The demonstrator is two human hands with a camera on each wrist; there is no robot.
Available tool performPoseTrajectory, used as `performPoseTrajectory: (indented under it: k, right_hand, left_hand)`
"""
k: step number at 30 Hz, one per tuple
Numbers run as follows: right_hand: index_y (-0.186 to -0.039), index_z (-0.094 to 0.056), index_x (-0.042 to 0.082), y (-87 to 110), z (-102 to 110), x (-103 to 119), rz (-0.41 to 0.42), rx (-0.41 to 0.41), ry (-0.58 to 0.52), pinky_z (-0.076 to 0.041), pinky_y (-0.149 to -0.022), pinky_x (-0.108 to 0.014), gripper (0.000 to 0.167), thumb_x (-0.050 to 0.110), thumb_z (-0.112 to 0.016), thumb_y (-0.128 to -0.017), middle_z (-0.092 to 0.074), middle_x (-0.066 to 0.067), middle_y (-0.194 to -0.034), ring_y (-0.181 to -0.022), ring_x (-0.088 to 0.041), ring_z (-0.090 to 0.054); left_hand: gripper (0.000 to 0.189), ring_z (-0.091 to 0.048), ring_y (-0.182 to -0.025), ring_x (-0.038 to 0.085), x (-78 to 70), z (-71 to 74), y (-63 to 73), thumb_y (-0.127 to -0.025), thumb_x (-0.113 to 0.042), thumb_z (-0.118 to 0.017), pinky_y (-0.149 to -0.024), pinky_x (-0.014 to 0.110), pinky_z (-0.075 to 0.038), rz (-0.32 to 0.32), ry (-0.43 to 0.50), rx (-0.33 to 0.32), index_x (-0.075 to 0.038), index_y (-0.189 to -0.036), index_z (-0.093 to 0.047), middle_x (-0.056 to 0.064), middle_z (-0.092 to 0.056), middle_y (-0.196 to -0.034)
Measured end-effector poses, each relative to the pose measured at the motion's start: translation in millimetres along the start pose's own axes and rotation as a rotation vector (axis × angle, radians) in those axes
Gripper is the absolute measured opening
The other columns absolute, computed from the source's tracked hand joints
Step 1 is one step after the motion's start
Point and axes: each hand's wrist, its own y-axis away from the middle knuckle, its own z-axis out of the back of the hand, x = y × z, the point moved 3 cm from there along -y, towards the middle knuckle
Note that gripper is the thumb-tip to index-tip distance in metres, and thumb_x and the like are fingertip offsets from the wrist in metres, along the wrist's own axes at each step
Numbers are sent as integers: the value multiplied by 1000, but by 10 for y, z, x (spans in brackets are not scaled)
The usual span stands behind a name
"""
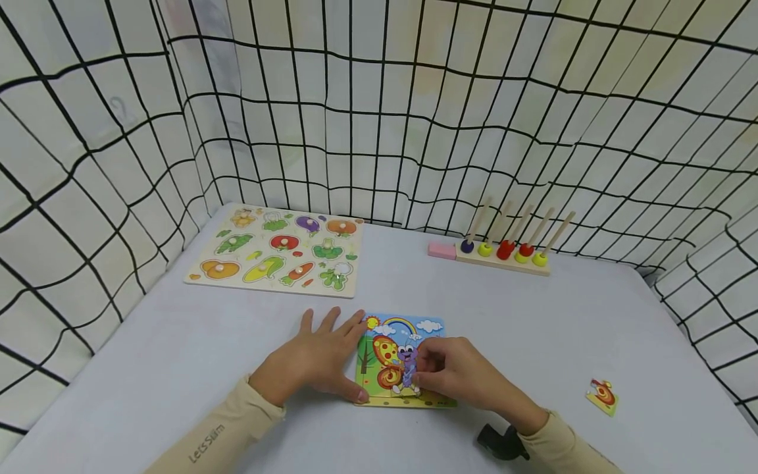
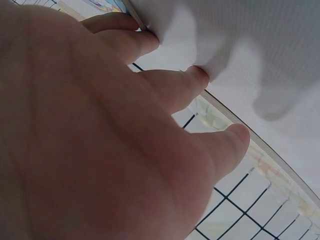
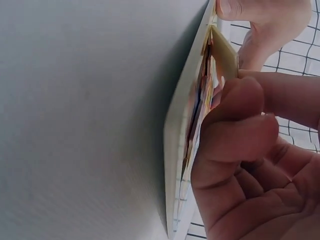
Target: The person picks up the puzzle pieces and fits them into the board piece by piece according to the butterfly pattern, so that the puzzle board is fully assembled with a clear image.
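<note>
A butterfly jigsaw board (image 1: 368, 359) with a sun, rainbow and clouds lies in the middle of the table. My left hand (image 1: 322, 355) is spread flat at its left side, thumb touching the lower left corner and fingertips near the upper left one. At the board's right part, my right hand (image 1: 453, 368) pinches a puzzle piece (image 1: 408, 367) with the purple butterfly body. In the right wrist view that piece (image 3: 226, 54) stands tilted up from the board, partly covered by the fingers. A loose piece (image 1: 604, 396) with an orange swirl lies apart at the right.
A vegetable peg puzzle (image 1: 269, 284) lies at the back left. A wooden bead counter (image 1: 503, 262) with upright pegs and a pink block (image 1: 442, 251) stands at the back right. Black netting (image 1: 367, 125) over white cloth walls surrounds the table. A black strap piece (image 1: 500, 442) sits by my right wrist.
</note>
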Motion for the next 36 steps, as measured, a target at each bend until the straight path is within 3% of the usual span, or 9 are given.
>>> performPoseTrajectory:
  k: [12, 25, 36]
  right_hand:
    - [-88, -68, 13, -5, 9, 16, -9, 7, 18, -43, -59, -23, 17, 14, -84, -93, -59, 8, -75, -71, -9, -54]
    - [-85, -62, 16, -48, -44, 45, -23, 74, 158, -36, -54, -22, 23, 10, -82, -95, -53, 9, -68, -64, -5, -48]
    - [-87, -60, 15, -79, -69, 42, -6, 115, 223, -37, -55, -22, 23, 11, -81, -97, -55, 8, -70, -63, -4, -47]
  left_hand:
    - [119, -14, -159, 51, -7, 4, 0, -76, -61, -91, -119, 81, -2, -3, 8, -1, -7, -166, -37, 13, -24, -176]
    - [119, -14, -159, 51, -14, 10, -2, -76, -61, -92, -119, 81, -2, 0, 7, 0, -6, -166, -37, 13, -23, -177]
    - [119, -13, -159, 51, -12, 13, -3, -76, -61, -92, -119, 81, -2, 0, 9, 2, -6, -166, -36, 13, -22, -177]
